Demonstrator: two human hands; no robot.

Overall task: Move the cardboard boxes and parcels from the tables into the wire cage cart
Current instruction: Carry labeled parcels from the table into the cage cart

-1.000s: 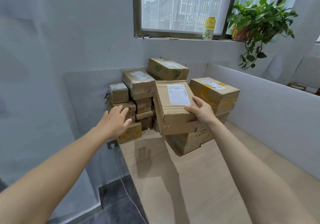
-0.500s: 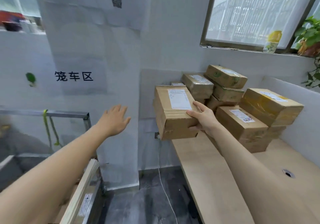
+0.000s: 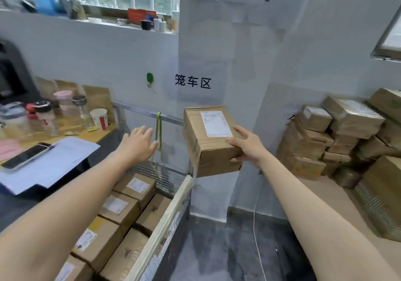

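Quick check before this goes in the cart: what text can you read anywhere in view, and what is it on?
"笼车区": black characters on the white wall.
Label on the box in the right hand: print too blurred to read.
Labels on the boxes in the cage cart: too small.
Labels on the stacked boxes on the table: blurred.
Paper cup: red print, unreadable.

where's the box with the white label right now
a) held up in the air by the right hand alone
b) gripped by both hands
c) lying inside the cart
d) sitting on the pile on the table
A: the right hand grips the box by its near end, clear of every surface near the cart, while the left hand is open and apart from it.
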